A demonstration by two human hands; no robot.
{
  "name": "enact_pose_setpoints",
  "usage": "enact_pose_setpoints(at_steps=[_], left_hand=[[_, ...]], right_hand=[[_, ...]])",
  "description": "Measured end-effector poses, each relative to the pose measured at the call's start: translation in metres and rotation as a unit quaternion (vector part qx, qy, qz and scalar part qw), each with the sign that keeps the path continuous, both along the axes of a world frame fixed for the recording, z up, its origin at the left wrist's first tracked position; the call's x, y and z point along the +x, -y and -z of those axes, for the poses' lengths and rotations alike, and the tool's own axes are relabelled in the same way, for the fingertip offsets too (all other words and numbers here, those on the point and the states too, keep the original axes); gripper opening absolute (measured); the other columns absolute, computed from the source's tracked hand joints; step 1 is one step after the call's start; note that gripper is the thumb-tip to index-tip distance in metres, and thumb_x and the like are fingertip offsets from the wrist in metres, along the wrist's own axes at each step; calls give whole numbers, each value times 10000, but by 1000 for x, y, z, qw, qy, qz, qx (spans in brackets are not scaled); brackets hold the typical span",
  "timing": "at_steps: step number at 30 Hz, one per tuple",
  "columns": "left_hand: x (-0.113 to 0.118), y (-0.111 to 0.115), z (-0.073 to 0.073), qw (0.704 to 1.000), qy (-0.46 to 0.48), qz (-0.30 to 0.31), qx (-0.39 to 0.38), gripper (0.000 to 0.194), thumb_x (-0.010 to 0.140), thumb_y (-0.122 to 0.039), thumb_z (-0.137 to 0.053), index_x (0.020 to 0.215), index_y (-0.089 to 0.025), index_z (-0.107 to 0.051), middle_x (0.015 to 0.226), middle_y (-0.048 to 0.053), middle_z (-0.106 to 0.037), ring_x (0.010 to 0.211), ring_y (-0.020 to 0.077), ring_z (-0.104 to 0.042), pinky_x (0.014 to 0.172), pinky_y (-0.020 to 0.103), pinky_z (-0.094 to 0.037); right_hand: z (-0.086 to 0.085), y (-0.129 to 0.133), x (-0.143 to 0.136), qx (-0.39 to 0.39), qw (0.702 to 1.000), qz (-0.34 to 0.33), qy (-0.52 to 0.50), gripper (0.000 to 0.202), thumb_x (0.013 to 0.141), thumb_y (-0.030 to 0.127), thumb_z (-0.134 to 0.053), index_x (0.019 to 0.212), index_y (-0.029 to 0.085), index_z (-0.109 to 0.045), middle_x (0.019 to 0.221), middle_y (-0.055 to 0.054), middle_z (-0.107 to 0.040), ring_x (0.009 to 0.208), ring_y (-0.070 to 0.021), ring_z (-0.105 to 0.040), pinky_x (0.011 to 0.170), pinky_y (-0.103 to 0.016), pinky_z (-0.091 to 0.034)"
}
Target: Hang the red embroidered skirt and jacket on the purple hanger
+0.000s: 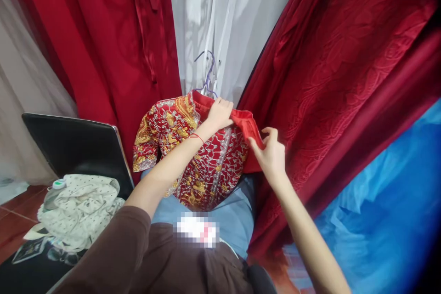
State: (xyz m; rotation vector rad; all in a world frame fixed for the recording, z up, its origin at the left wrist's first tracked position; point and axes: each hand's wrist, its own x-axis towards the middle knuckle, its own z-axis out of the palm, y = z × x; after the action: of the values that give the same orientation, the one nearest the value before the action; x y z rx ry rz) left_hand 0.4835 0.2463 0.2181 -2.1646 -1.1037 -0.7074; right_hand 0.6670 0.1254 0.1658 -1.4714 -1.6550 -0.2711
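No readable brand, label or writing anywhere I can find; a pixelated patch sits on the lap area, nothing legible in it.

Left hand (220,114): fingers curled together, clamped on the red lining at the collar of the embroidered jacket (193,156). A thin red string circles that wrist.

Right hand (270,154): thumb and fingers pinched shut on the plain red edge of the same jacket, off its far shoulder.

Jacket: red, dense gold and silver embroidery, spread over my lap, front facing up, one sleeve hanging toward the left. A purple wire hanger (206,76) rises from its neck; I cannot tell whether the hook rests on anything.

Surroundings:
- Dark red patterned curtain (344,78) fills the right, close behind the right hand, crowding that side.
- More red drapery (113,41) on the left; white sheer fabric (220,14) between the two, right behind the hanger.
- Blue plastic sheeting (386,202) low right.
- Black chair back (76,147) at left, with a crumpled cream dotted cloth (81,209) on its seat and a clear bottle (54,194), pale green cap, tucked against the cloth.
- Brown sleeve of my left arm and grey-blue trousers in the near foreground.
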Motion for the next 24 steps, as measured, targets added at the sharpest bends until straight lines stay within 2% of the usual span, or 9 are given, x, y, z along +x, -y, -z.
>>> enact_pose_setpoints(at_steps=[3,6,9,11,13,15,19,21,24], left_hand=[[-15,-1,-10,996,-73,30,-28,321,870,-312,-589,1072,-66,-634,1068,183,-702,1006,283,-638,981,421,-362],[-26,-4,-21,991,-117,35,-57,281,888,-303,-566,1053,-96,-659,1044,162,-722,979,268,-661,955,402,-374],[-24,-8,-24,990,-121,6,-69,263,877,-283,-576,1041,-104,-676,1007,160,-733,961,270,-673,955,409,-374],[-18,-11,-21,992,-107,-18,-63,269,864,-234,-570,1065,-87,-670,999,175,-731,958,277,-676,975,427,-361],[-11,-15,-17,994,-92,-35,-54,289,857,-170,-544,1099,-59,-656,990,191,-726,948,282,-679,1000,440,-344],[-6,-20,-14,994,-78,-52,-52,312,851,-97,-502,1123,-35,-642,974,197,-723,936,276,-682,1016,438,-331],[-6,-26,-12,991,-80,-82,-68,342,859,1,-400,1105,-17,-637,921,182,-722,896,243,-683,1027,417,-328],[-11,-26,-14,992,-95,-62,-62,345,844,16,-410,1109,-28,-627,910,161,-720,879,228,-680,1011,401,-344],[-23,-23,-23,992,-114,0,-46,324,811,-25,-494,1108,-55,-620,951,146,-709,928,235,-666,975,384,-377]], right_hand=[[35,-2,-5,-63,998,-19,4,393,906,547,-475,1049,185,-535,686,-19,-617,585,-198,-587,566,-273,-422],[59,-5,-15,-108,989,47,94,367,919,478,-464,1074,160,-562,915,-116,-664,730,-248,-654,584,-304,-438],[73,-6,-33,-163,965,126,160,304,919,292,-450,1143,123,-567,1039,-180,-647,815,-281,-685,620,-330,-456],[76,-2,-47,-206,955,130,169,301,912,174,-398,1151,117,-571,1018,-181,-655,824,-272,-697,641,-328,-465],[71,4,-64,-236,952,109,161,314,918,145,-364,1154,122,-570,1007,-180,-668,824,-262,-702,646,-324,-472],[62,11,-85,-245,956,69,148,288,937,193,-372,1139,138,-569,993,-172,-682,830,-258,-700,660,-321,-481],[55,18,-133,-175,978,-29,106,238,947,245,-406,1115,165,-554,950,-129,-691,835,-233,-678,698,-300,-483],[67,13,-149,-135,985,-61,84,213,940,223,-421,1102,169,-548,958,-112,-687,819,-215,-667,690,-287,-473],[100,-1,-155,-139,986,-60,73,205,934,226,-450,1102,162,-549,968,-109,-690,801,-201,-662,666,-274,-459]])
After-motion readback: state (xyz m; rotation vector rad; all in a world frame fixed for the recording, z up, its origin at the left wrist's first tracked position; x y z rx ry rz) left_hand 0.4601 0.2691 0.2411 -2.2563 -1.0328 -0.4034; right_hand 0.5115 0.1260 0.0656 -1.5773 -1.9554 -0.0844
